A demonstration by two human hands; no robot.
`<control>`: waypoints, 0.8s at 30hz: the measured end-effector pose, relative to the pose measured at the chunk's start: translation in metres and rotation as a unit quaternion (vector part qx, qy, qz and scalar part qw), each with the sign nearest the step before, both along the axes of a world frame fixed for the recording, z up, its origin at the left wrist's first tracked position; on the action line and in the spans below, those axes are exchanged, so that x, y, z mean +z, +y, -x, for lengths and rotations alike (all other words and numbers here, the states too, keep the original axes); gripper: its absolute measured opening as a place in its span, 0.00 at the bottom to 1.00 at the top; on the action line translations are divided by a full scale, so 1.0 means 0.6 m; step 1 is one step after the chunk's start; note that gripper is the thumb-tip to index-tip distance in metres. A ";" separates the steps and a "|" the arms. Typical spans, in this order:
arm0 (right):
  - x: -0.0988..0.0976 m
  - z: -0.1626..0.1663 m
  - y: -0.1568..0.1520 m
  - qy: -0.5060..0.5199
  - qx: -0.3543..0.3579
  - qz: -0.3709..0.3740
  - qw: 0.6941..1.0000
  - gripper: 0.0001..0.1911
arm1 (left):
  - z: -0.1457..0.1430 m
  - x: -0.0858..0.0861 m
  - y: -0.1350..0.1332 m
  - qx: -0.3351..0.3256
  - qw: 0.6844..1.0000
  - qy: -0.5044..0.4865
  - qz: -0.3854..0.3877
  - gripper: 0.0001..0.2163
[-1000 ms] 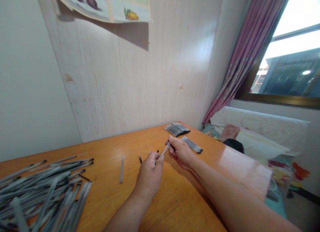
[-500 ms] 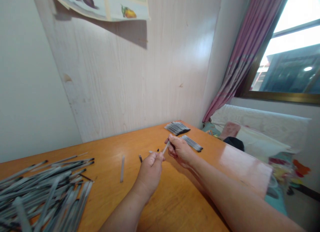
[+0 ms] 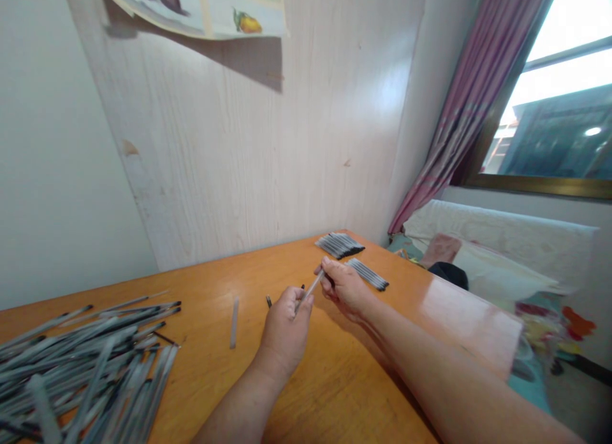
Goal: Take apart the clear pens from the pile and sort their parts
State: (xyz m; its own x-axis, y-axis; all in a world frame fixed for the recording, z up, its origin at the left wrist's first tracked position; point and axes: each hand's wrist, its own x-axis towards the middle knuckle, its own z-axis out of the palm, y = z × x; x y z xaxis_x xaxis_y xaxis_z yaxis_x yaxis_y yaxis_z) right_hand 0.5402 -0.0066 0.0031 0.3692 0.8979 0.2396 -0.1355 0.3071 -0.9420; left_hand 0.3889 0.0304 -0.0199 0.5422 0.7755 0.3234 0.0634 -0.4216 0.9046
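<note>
I hold one thin tube (image 3: 308, 292) above the worktop (image 3: 215, 380), between my two hands. The fingers of my left hand (image 3: 287, 323) pinch its lower end and those of my right hand (image 3: 344, 288) its upper end. I think the tube may bend or slip out, because both grips are only at the tips. If it falls, it could roll among the small black pieces (image 3: 268, 301). Half a second earlier, less of the tube showed between my hands; now it slants more steeply.
</note>
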 end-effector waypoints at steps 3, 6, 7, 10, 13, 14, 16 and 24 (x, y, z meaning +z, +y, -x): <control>-0.001 0.000 0.000 -0.001 0.000 -0.008 1.000 0.21 | 0.002 0.006 -0.003 -0.009 1.000 -0.003 0.006 0.13; 0.000 0.000 0.000 -0.002 0.003 -0.012 1.000 0.21 | 0.003 0.012 -0.005 -0.021 0.999 -0.016 0.037 0.14; 0.001 0.000 0.000 -0.001 0.004 -0.013 1.000 0.20 | 0.003 0.013 -0.005 -0.023 0.998 -0.019 0.052 0.14; 0.002 0.001 -0.001 0.006 0.008 -0.016 1.000 0.19 | 0.002 0.015 -0.007 -0.036 0.994 -0.026 0.104 0.16; 0.002 0.001 -0.002 0.015 0.011 -0.017 1.000 0.19 | 0.003 0.016 -0.010 -0.060 0.985 -0.038 0.159 0.17; 0.001 0.001 -0.002 0.018 0.012 -0.017 1.000 0.19 | 0.003 0.017 -0.012 -0.068 0.981 -0.045 0.177 0.18; 0.001 0.002 -0.002 0.022 0.012 -0.019 0.999 0.20 | 0.004 0.018 -0.014 -0.082 0.972 -0.057 0.214 0.19; 0.002 0.002 -0.004 0.031 0.019 -0.027 0.999 0.20 | 0.008 0.025 -0.017 -0.147 0.931 -0.083 0.325 0.21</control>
